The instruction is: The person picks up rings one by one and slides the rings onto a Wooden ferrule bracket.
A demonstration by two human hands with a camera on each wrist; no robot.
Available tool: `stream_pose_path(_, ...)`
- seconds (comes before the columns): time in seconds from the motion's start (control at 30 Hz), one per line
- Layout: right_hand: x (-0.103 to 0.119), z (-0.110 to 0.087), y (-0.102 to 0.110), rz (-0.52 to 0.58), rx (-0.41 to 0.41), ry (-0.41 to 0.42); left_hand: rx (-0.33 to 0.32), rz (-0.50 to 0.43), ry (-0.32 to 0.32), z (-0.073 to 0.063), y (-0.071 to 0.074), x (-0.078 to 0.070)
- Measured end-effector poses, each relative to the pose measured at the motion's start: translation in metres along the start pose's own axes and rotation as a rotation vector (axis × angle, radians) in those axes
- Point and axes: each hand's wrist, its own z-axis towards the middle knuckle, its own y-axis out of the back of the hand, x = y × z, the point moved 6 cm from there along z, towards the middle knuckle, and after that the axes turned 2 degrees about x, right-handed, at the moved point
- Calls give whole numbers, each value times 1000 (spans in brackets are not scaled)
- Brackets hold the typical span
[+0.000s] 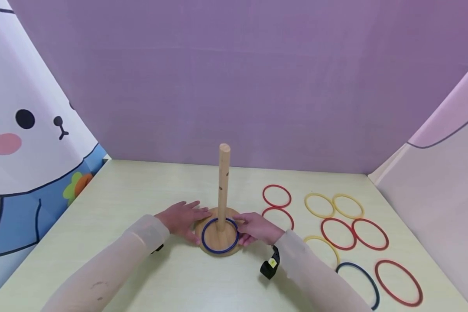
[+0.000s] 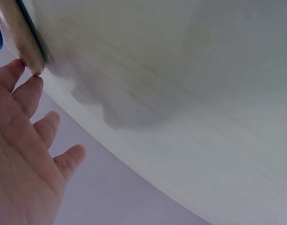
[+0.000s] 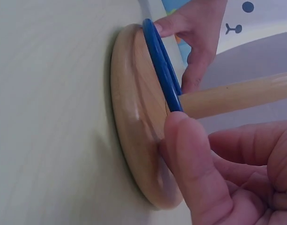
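A wooden post (image 1: 223,186) stands upright on a round wooden base (image 1: 221,242) in the middle of the table. Around the foot of the post is a blue ring (image 1: 219,252), close over the base. My right hand (image 1: 258,227) pinches the ring's right side between thumb and fingers; in the right wrist view the ring (image 3: 163,70) tilts up towards those fingers. On the other side, my left hand (image 1: 183,222) has its fingers spread, with fingertips at the edge of the base, as the left wrist view also shows.
Several red, yellow and dark blue rings lie flat on the right part of the table, among them a red ring (image 1: 277,186), a yellow ring (image 1: 362,211) and a dark blue ring (image 1: 352,263). A purple wall (image 1: 234,86) rises behind the table, with printed panels at both sides.
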Motion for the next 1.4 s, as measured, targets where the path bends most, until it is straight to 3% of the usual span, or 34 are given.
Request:
stream_pose_path(0.3, -4, -3, 26, -88, -45, -3, 2, -3, 18, -1, -2, -1)
stream_pose_path(0.5, -3, -9, 61, -298, -99, 28, -3, -18, 10, -1, -2, -3)
stream_pose_path(0.7, -9, -15, 100, -440, -224, 32, 10, -64, 18, 0, -3, -2)
stream_pose_path(0.9, -17, -21, 125, -506, -327, -28, 28, -118, 49, 2, -4, 0)
stream_pose_path(1.0, -22, -21, 134, -551, -354, -62, 26, -96, 53, 3, -5, 1)
stream_pose_path(1.4, -37, -21, 151, -700, -359, -65, -3, 17, 14, 3, 0, -3)
